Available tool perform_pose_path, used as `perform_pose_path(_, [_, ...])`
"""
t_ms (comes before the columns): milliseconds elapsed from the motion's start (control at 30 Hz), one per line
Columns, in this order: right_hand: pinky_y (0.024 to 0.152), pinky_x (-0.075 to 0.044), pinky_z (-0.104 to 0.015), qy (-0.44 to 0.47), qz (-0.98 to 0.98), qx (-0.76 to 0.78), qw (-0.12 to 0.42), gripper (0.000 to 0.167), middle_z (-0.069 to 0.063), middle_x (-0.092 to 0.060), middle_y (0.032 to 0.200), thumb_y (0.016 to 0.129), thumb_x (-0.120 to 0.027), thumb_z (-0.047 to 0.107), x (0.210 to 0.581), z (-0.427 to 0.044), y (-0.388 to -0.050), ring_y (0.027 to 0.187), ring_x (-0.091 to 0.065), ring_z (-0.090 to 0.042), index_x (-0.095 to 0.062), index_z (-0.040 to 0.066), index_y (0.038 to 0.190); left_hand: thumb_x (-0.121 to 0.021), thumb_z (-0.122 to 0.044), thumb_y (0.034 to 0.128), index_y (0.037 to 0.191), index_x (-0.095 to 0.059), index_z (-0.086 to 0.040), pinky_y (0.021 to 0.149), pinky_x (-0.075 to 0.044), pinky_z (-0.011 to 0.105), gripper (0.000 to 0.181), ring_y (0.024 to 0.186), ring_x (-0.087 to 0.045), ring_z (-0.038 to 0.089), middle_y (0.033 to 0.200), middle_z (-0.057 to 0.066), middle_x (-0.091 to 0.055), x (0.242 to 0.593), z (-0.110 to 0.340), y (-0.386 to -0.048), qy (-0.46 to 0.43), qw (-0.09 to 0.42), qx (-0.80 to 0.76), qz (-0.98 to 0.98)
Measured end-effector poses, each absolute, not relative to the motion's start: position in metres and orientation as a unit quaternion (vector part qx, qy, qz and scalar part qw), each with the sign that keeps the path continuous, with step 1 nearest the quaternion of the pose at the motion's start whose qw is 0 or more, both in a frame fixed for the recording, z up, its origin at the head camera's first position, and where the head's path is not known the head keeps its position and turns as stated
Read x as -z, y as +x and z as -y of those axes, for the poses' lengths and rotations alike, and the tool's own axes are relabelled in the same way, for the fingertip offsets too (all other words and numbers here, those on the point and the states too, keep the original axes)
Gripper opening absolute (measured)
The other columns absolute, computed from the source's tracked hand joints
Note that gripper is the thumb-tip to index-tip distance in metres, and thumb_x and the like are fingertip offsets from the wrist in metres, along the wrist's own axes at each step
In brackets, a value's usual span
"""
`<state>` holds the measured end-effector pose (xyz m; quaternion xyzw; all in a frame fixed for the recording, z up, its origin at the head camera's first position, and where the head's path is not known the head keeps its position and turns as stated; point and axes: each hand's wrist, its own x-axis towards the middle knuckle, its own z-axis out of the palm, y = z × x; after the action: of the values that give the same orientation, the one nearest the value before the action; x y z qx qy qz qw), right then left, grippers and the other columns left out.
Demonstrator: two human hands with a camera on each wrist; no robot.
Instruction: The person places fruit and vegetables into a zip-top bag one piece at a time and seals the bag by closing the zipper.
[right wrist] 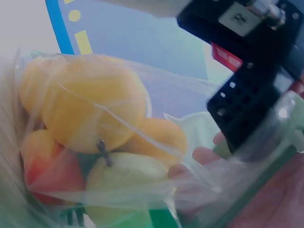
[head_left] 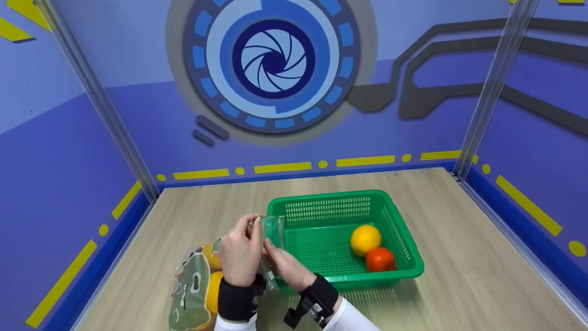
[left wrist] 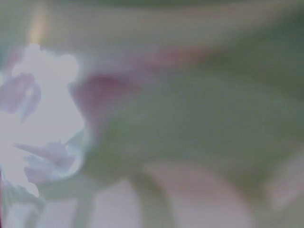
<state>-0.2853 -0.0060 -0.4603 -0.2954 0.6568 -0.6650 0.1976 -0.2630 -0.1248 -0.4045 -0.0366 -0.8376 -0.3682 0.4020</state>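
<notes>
White sleeves (head_left: pixel 353 318) and black wrist straps (head_left: pixel 235 301) rise from the bottom edge. The left hand (head_left: pixel 241 255), fingers curled, pinches the mouth of a printed clear bag (head_left: pixel 187 294); the right hand (head_left: pixel 290 266) pinches the plastic between thumb and fingers. The bag, holding fruit (right wrist: pixel 95 102), lies on the counter (head_left: pixel 464 239) left of the green basket (head_left: pixel 358 278). The basket's left side is just beside the right hand; its mesh floor stretches left of an orange fruit (head_left: pixel 365 240) touching a red one (head_left: pixel 381 260).

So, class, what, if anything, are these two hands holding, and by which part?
A green-printed, clear plastic bag with round yellow fruit inside. The left hand and right hand hold it by its loose, see-through end.
</notes>
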Motion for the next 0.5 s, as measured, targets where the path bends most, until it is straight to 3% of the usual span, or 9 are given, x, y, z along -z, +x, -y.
perform_pose_path(133, [0.117, -0.036, -0.062, -0.26, -0.671, 0.666, 0.198, 0.074, -0.018, -0.049, 0.156, 0.111, -0.016, 0.055, 0.456, 0.0, -0.286, 0.15, -0.041, -0.036, -0.054, 0.002, 0.148, -0.07, -0.009, 0.0966, 0.103, -0.076, -0.004, 0.05, -0.04, 0.021, 0.01, 0.052, -0.045, 0.007, 0.063, 0.001, -0.058, 0.405, 0.125, -0.263, -0.036, 0.4, 0.371, 0.837])
perform_pose_path(500, [0.114, -0.043, -0.058, -0.268, -0.664, 0.676, 0.173, 0.074, -0.019, -0.059, 0.146, 0.111, -0.015, 0.052, 0.447, -0.013, -0.292, 0.139, -0.054, -0.035, -0.056, 0.002, 0.145, -0.07, -0.008, 0.0965, 0.103, -0.075, -0.003, 0.053, -0.046, 0.021, 0.01, 0.051, -0.049, 0.01, 0.062, 0.002, -0.057, 0.406, 0.126, -0.265, -0.036, 0.393, 0.375, 0.839])
